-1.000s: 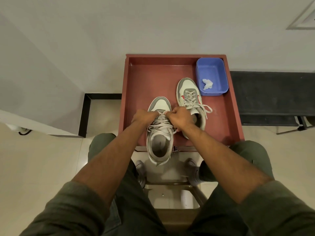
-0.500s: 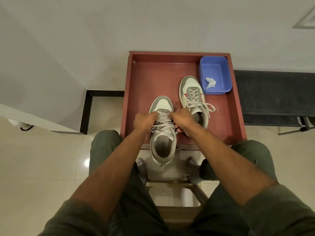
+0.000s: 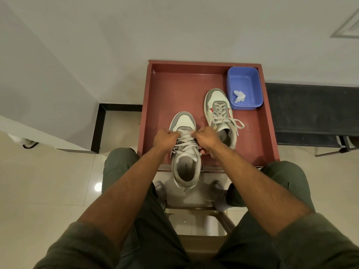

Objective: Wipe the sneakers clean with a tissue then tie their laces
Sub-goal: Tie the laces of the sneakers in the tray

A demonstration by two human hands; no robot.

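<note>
A grey and white sneaker [image 3: 185, 167] stands at the near edge of the red tray [image 3: 165, 90], heel hanging over the edge toward me. My left hand [image 3: 165, 137] and my right hand [image 3: 206, 138] are both closed on its laces [image 3: 184, 145], one on each side of the tongue. A second sneaker [image 3: 217, 109] with red accents lies further back to the right, its laces tied in a bow. A crumpled white tissue [image 3: 239, 96] lies in the blue tub [image 3: 244, 76].
The tray sits against a white wall on a stand. A dark bench [image 3: 310, 109] runs to the right. My knees in green trousers flank the tray, and a stool frame [image 3: 196, 210] shows between them. Pale tiled floor [image 3: 48, 191] lies to the left.
Both hands have stayed on the near sneaker's laces, drawing slightly apart. The camera has shifted a little, so the tray sits differently in view.
</note>
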